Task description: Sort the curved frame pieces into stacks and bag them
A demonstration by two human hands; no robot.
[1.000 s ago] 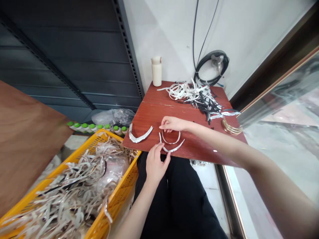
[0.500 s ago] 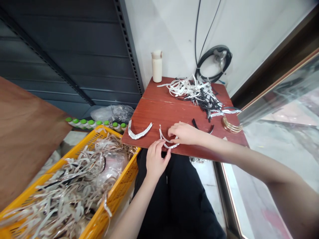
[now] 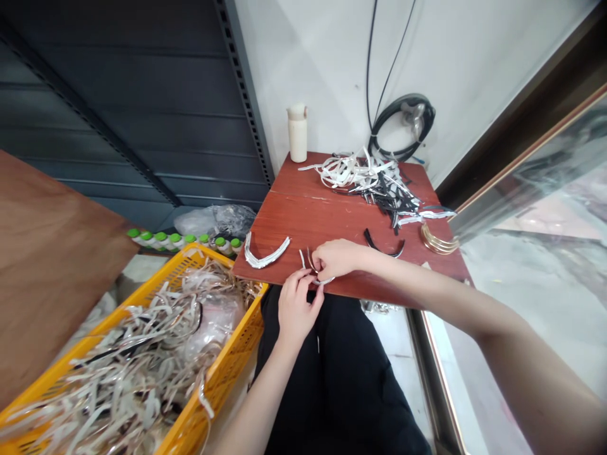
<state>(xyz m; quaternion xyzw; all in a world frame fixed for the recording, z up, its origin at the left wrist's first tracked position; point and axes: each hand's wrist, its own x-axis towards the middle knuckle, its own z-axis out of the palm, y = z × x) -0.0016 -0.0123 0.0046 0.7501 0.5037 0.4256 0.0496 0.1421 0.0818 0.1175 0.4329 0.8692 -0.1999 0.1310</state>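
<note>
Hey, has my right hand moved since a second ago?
Yes. Judged against the red table, the right hand has moved toward the near edge, and its fingers are now close to the left hand.

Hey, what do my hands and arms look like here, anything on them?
Your left hand and right hand are ungloved, and I can't make out any rings, watch or bracelet. No sleeve shows on either arm.
</note>
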